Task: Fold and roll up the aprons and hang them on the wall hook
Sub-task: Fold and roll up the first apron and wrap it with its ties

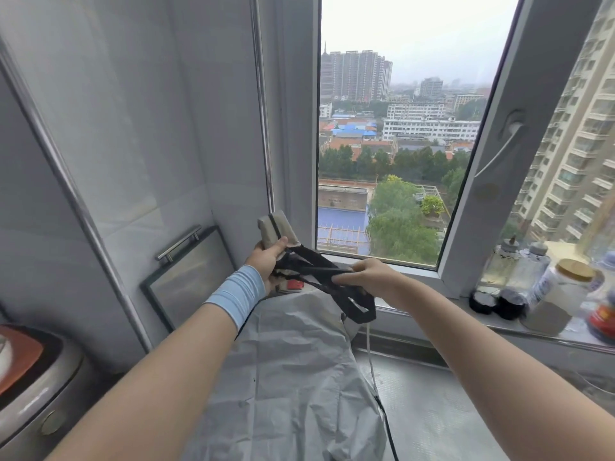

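My left hand [266, 261] grips the rolled apron [278, 227]; my right hand [369, 277] pinches its black strap [314, 259] — I should keep it taut between them, winding snugly.

Spread apron [289, 377] lies on surface [432, 410], centre. Above its far end, left hand [266, 261] holds rolled apron [276, 231]. Right hand [362, 277] just right, straps [319, 266] strung between them. Framed panel [189, 277] leans on wall, behind-left. Appliance [33, 377] far left. Bottles and jars [532, 281] on windowsill [442, 306], right. Window [399, 128] behind.
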Demonstrator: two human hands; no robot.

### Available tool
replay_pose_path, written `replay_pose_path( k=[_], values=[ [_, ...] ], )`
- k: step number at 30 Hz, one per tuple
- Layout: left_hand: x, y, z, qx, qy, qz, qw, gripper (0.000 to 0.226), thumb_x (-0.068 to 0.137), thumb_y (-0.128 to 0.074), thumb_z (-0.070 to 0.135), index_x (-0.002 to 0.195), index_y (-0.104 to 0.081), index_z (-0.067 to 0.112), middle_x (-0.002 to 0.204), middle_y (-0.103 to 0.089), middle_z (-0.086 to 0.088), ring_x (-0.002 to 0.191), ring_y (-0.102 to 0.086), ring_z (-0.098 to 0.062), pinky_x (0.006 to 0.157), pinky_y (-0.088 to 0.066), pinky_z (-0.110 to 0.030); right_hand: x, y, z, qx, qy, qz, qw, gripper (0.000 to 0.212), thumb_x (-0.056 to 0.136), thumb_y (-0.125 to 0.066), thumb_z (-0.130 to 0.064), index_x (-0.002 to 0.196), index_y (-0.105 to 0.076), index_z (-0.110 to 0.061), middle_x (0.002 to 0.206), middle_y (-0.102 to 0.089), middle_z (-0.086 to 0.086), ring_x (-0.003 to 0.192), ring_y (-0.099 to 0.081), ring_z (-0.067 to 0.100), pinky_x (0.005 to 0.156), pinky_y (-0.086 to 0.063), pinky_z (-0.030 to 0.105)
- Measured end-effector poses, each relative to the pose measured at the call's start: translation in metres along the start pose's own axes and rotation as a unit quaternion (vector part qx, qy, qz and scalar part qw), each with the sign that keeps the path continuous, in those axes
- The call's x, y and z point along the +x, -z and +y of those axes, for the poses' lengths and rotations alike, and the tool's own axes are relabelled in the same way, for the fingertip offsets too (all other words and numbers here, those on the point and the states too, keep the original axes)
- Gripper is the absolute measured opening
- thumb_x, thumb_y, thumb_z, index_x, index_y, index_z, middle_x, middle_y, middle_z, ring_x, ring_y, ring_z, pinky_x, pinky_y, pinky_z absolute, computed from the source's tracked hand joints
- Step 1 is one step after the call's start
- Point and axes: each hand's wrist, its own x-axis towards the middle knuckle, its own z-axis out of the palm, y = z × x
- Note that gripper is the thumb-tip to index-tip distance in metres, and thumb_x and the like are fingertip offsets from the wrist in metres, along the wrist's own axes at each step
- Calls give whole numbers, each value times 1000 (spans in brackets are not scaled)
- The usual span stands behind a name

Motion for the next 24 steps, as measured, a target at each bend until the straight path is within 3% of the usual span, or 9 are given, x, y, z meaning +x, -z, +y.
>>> replay_pose_path(
  k=[3,6,8,11,13,16,18,20,24],
  values=[
    [-1,3,5,-1,13,-57,998,35,92,-66,26,123,-54,16,105,-70,-12,86,-70,-29,69,-59,-46,-3,9,11,104,-4,-17,994,33,79,-71,-28,55,-51,-15,55,-44,5,53,-41,19,63,-33,34],
    [-1,4,5,9,29,-99,995,33,91,-66,23,122,-56,16,107,-71,-13,92,-70,-31,76,-59,-49,-5,19,14,373,-1,-72,925,28,72,-62,-26,52,-48,-13,52,-41,5,53,-42,20,73,-41,35],
    [0,2,5,31,23,-109,993,42,88,-70,27,125,-54,17,113,-69,-13,103,-67,-34,87,-55,-54,-5,22,13,421,-13,-69,904,30,73,-67,-29,55,-53,-10,46,-42,3,50,-40,18,73,-41,30],
    [0,-6,4,80,-4,-114,990,61,76,-77,39,129,-54,19,117,-68,-13,113,-62,-35,97,-48,-57,-7,21,8,108,-37,-61,992,23,92,-66,-26,81,-66,-5,64,-59,8,55,-54,17,68,-49,29],
    [-1,-12,5,110,-32,-122,986,51,83,-73,34,128,-55,17,115,-69,-14,112,-62,-34,99,-47,-55,-9,16,3,-60,-26,-77,995,19,87,-75,-23,99,-68,-9,86,-70,10,69,-68,21,79,-56,39],
    [0,-24,8,147,-61,-117,980,34,89,-68,30,121,-57,21,111,-70,-8,108,-64,-30,101,-47,-51,-6,8,-3,-55,11,-13,998,28,83,-77,-33,107,-67,-25,94,-72,-2,79,-70,13,82,-54,34],
    [-2,-33,10,166,-71,-120,976,27,88,-68,35,113,-60,27,108,-71,-5,105,-66,-27,99,-48,-51,-1,1,-6,-86,50,58,993,10,78,-78,-41,85,-74,-36,77,-71,-13,69,-65,1,67,-49,17],
    [-3,-42,11,190,-85,-119,971,27,86,-69,41,109,-62,29,105,-73,-2,102,-67,-25,96,-50,-50,4,-3,-5,-113,74,95,986,25,80,-78,-33,56,-71,-35,53,-62,-17,51,-52,-4,52,-38,14],
    [0,-41,15,201,-105,-96,969,33,83,-71,40,112,-63,26,106,-72,-5,101,-67,-28,96,-50,-51,3,2,-4,7,93,103,990,15,91,-67,-19,82,-75,-11,78,-74,8,69,-61,12,69,-46,24]
  ],
)
